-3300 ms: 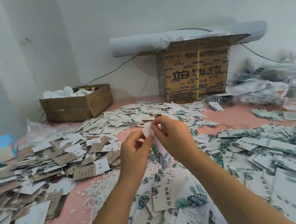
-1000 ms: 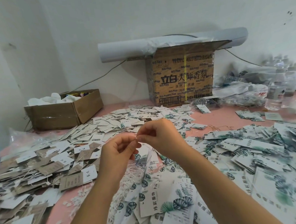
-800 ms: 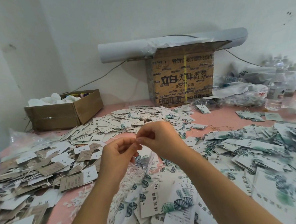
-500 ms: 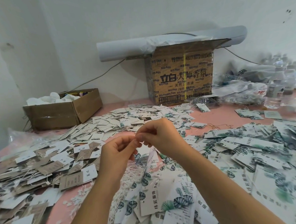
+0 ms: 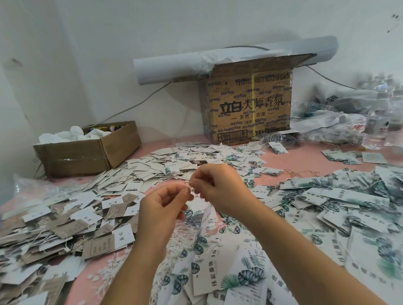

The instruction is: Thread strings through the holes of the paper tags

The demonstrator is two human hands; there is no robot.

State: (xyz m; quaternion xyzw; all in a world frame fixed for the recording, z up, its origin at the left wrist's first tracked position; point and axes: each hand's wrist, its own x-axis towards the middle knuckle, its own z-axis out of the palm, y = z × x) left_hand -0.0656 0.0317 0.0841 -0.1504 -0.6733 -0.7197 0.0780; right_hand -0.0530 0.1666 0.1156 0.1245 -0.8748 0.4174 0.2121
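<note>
Fingers (image 5: 186,193) of both hands (image 5: 160,210) (image 5: 220,189) pinch the string (image 5: 193,196), tag (image 5: 206,221) dangling beneath.

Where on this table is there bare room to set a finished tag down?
Best patch: bare pink table front-right of the tall box, between the far tag pile and the small stack. A narrow strip runs between the low box and the tall one. Left, right and near centre, tags lie heaped.

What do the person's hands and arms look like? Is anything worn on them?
The bare left hand and bare right hand wear no gloves; no ring or watch shows. The left forearm and right forearm are uncovered, without sleeves.
</note>
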